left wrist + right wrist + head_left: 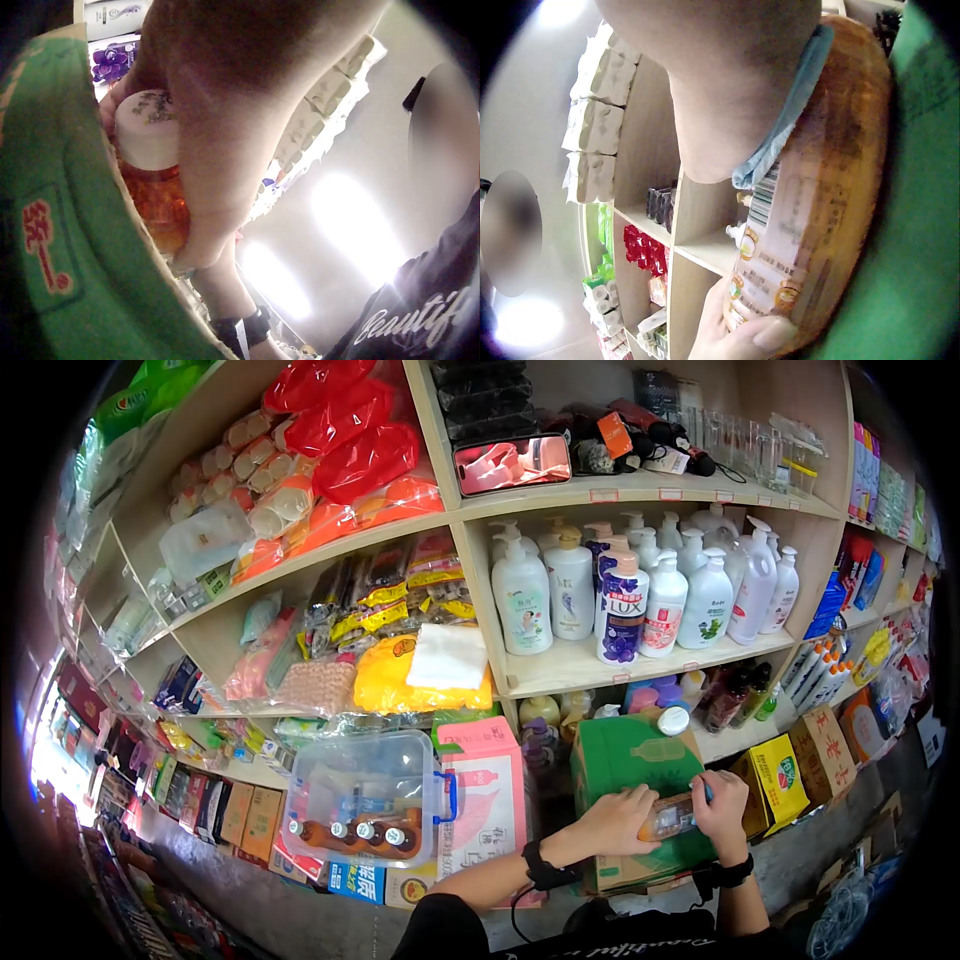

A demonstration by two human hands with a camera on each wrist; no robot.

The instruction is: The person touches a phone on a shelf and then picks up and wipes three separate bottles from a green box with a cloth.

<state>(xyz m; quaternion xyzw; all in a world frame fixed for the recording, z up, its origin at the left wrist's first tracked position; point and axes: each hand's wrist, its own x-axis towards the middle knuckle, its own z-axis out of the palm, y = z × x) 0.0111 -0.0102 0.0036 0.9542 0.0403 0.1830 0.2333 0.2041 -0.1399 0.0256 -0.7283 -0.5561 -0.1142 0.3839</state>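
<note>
An amber bottle [672,818] with a printed label lies on its side over a green cardboard box [632,748]. My left hand [622,822] grips it at the capped end, and its thumb shows along the label in the right wrist view. The white cap [148,129] and amber body [161,214] appear in the left wrist view. At the other end my right hand [722,810] curls over the bottle and holds a light blue cloth [789,109] against it. Beside the label's barcode [763,199] runs the cloth's edge; the right fingertips are hidden in the right wrist view.
To the left, a clear plastic tub [365,780] with a blue handle holds several brown bottles [373,833]. A pink carton [485,800] stands beside it. Pump bottles [622,605] line the shelf ahead. A white-capped container [673,721] is behind, and a yellow box [775,782] to the right.
</note>
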